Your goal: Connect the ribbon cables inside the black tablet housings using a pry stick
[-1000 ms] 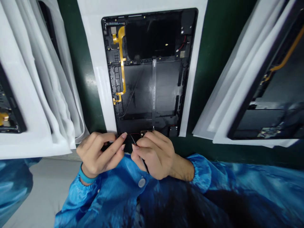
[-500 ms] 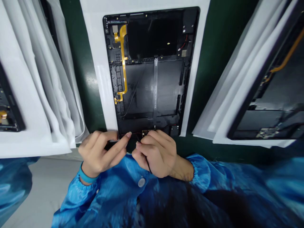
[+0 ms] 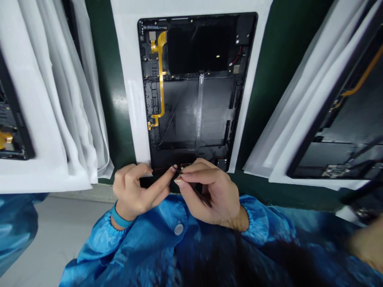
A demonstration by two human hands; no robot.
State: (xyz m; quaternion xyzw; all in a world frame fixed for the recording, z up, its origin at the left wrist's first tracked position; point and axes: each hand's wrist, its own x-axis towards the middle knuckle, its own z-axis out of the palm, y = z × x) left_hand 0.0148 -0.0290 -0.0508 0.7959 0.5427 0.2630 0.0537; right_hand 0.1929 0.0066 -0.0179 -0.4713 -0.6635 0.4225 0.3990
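An opened black tablet chassis [image 3: 194,91] lies on a white sheet [image 3: 128,91] in front of me, with a yellow flex cable [image 3: 161,75] down its left side and a dark ribbon [image 3: 200,111] down its middle. Both hands work at its near edge. My right hand [image 3: 209,195] pinches thin black tweezers [image 3: 194,189], their tip at the chassis edge. My left hand [image 3: 134,193] has its fingers curled, and its forefinger presses the chassis edge right beside the tweezer tip. What lies under the fingertips is hidden.
More opened tablets on white sheets lie at the left [image 3: 12,131] and at the right [image 3: 341,135]. The bench is dark green [image 3: 263,79]. A stack of white sheets [image 3: 74,99] overhangs at the left. Another person's blurred hand [image 3: 365,243] shows at the lower right.
Both hands have shifted a little to the right along the near edge. The right hand's fingers have stretched forward over the tweezers. A blurred hand has come in at the lower right.
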